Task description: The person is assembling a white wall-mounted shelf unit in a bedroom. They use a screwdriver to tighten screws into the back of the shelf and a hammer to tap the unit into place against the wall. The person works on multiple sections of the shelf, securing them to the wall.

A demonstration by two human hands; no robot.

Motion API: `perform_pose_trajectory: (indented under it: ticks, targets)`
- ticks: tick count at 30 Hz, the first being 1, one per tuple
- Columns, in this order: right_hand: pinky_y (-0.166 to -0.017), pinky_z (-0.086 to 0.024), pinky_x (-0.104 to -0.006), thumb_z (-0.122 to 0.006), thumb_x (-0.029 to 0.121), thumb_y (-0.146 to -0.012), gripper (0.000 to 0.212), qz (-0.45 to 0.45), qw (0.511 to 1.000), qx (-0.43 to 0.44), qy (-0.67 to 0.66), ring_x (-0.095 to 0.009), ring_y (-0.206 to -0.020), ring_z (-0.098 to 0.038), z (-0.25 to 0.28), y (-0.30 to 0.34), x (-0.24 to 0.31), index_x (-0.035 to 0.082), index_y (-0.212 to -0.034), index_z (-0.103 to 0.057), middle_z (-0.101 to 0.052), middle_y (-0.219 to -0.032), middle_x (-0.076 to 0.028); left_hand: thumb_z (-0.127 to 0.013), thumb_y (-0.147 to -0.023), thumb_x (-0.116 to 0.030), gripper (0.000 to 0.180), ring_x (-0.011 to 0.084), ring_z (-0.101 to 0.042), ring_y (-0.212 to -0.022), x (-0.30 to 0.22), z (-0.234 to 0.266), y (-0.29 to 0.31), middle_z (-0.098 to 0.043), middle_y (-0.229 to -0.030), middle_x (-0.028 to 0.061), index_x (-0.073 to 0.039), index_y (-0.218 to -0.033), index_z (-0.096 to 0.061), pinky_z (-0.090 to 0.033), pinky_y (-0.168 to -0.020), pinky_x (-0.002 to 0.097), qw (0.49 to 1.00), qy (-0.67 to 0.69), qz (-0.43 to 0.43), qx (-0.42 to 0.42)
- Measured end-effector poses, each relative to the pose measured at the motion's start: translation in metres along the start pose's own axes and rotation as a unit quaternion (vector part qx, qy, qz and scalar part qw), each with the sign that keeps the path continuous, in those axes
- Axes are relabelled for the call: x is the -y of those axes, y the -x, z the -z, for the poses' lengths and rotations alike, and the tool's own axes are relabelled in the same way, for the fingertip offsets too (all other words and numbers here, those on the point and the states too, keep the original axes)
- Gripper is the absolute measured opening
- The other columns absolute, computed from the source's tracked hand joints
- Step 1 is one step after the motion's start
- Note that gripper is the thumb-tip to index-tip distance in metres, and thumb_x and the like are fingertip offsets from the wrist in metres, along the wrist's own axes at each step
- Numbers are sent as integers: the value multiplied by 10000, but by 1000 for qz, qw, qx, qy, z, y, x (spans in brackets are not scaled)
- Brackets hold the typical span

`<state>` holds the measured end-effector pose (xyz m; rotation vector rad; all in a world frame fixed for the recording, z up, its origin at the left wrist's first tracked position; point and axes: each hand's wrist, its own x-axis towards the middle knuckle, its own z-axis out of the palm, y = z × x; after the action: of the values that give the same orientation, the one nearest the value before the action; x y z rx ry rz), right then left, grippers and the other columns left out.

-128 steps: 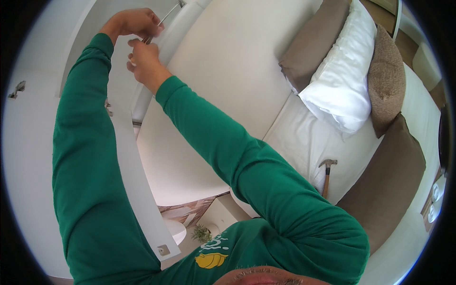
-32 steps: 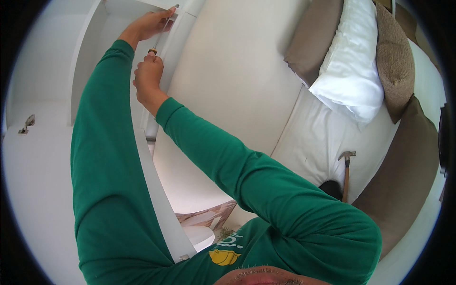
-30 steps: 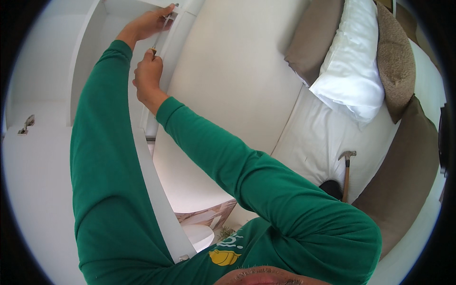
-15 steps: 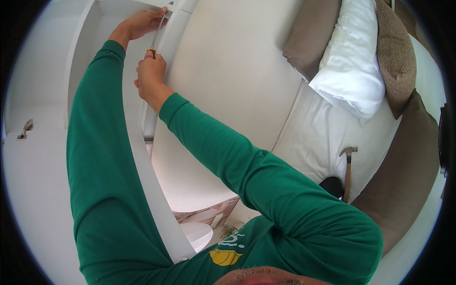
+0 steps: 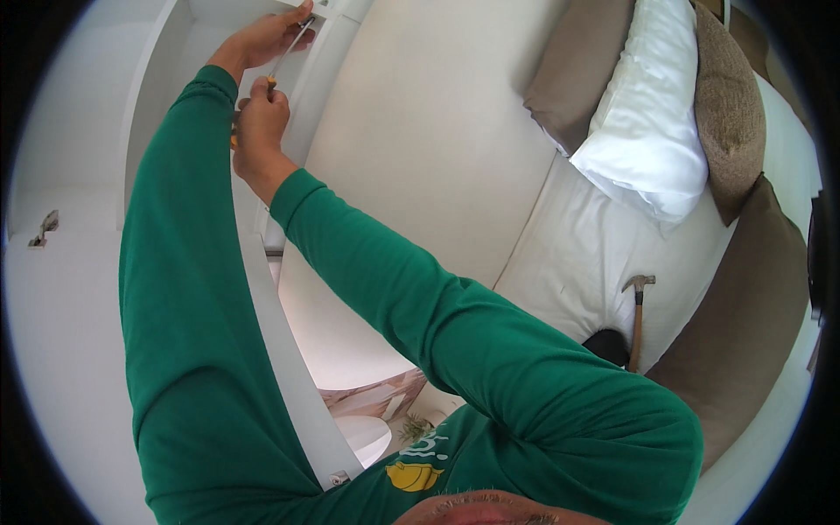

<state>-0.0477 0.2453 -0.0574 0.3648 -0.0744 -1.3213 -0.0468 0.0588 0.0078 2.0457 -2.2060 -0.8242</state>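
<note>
At the upper left, my right hand [image 5: 262, 129] is closed round the handle of a screwdriver [image 5: 286, 57], a dark and yellow grip with a long thin metal shaft. The shaft slants up to a small metal fitting [image 5: 306, 20] at the edge of a white cabinet [image 5: 150, 83]. There my left hand [image 5: 267, 38] reaches in with its fingers around the fitting and the screwdriver's tip. The exact contact of tip and fitting is too small to make out. Part of the grip's yellow end shows below my right palm.
Another metal hinge [image 5: 44, 229] is fixed to the white panel at left. A claw hammer [image 5: 638, 319] lies on the white bedding at right, beside a dark object [image 5: 607, 347]. Brown pillows [image 5: 581, 74] and a white pillow [image 5: 652, 114] are piled at the upper right.
My right hand has shifted a little left and up with the screwdriver, whose shaft now slants more. My left hand stays at the fitting, moved only slightly right.
</note>
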Motion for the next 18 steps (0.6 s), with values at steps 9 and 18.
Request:
perform_pose_trajectory:
  ticks: [9,18]
  targets:
    - [-552,-449,-412,-509,458,-1133,348,-60,998,31,-14,-149,-699,-562,24,-4,13,118,-1138,-584,-572,-873,-24,-639,-1015,-697,814,180,-698,-1214,-2,-2,3,-727,-1314,120,22,-1396,-644,-523,-1153,320,1000,-9,-6,-10]
    - [-592,-444,-359,-497,423,-1145,282,17,995,-7,103,-163,-723,-574,28,2,15,147,-1151,-556,-592,-920,-29,-646,-1025,-678,840,201,-694,-1236,-3,-3,2,-710,-1352,143,40,-1456,-590,-527,-1151,345,1000,-8,6,-15]
